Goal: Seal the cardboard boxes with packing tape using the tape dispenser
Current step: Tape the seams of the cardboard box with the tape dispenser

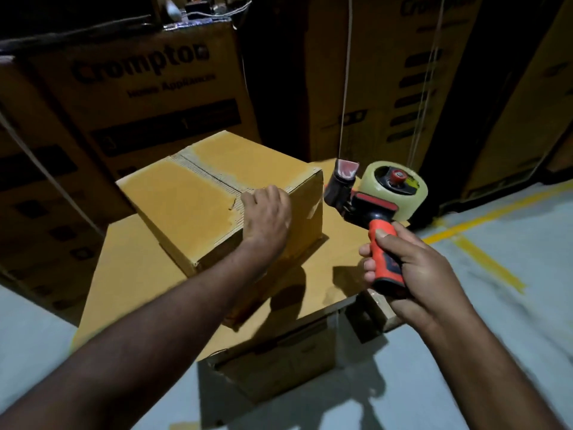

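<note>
Box (198, 197): closed, seam untaped, standing on a larger carton (139, 268).
Left hand (268, 217): arm stretched forward, palm down on the box's near top edge, fingers bent, tips pressing the seam end.
Right hand (412, 268): fingers wrapped around the dispenser (372, 206) handle. The dispenser is held in the air, right of the box and apart from it, tape roll (412, 197) farthest from the box.

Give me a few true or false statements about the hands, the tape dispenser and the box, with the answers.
1. The right hand grips the dispenser by its handle. True.
2. The dispenser touches the box. False: it is held apart, to the box's right.
3. The left hand rests on the box's top. True.
4. The box stands on the floor. False: it stands on a larger carton.
5. The dispenser has no roll. False: a roll is mounted.
</note>
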`<move>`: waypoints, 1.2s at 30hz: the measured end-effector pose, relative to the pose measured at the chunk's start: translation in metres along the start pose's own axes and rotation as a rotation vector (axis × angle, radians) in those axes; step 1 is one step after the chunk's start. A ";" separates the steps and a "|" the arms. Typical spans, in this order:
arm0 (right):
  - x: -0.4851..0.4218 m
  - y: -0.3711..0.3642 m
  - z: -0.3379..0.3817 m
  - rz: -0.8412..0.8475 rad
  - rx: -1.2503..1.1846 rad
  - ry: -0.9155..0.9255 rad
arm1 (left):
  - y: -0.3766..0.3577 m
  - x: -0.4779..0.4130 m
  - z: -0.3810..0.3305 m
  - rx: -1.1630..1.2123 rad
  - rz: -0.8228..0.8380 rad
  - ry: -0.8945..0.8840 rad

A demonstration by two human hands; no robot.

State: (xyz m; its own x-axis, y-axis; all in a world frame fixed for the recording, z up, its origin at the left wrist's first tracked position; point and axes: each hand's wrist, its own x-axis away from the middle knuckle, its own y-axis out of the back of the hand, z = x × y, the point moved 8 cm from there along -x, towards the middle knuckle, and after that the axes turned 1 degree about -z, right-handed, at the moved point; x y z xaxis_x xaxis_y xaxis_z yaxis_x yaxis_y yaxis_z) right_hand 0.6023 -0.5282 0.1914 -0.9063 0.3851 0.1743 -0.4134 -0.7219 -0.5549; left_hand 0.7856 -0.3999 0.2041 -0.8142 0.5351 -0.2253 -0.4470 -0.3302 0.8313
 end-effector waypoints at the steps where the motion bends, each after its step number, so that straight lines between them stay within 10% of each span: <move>1: 0.000 0.003 0.000 -0.015 -0.024 -0.009 | -0.005 0.002 -0.003 -0.030 -0.021 -0.030; 8: 0.002 0.003 -0.003 -0.050 -0.022 -0.025 | -0.021 0.015 0.004 -0.231 -0.117 -0.079; 19: 0.007 -0.049 0.007 0.106 0.028 -0.002 | -0.038 0.062 0.098 0.278 -0.461 -0.481; 29: 0.001 -0.094 0.000 0.244 0.037 -0.087 | -0.063 0.071 0.167 0.731 -0.007 -0.022; 36: -0.013 -0.112 0.011 0.246 -0.060 -0.120 | -0.063 0.010 0.126 0.540 0.302 -0.191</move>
State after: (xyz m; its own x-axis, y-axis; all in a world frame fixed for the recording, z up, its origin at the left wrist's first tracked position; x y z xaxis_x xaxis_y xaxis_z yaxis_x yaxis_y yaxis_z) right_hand 0.6594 -0.4589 0.2600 -0.9841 0.1291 0.1216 -0.1771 -0.7484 -0.6392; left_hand 0.8528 -0.2758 0.2135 -0.7722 0.6256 0.1112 0.0808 -0.0768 0.9938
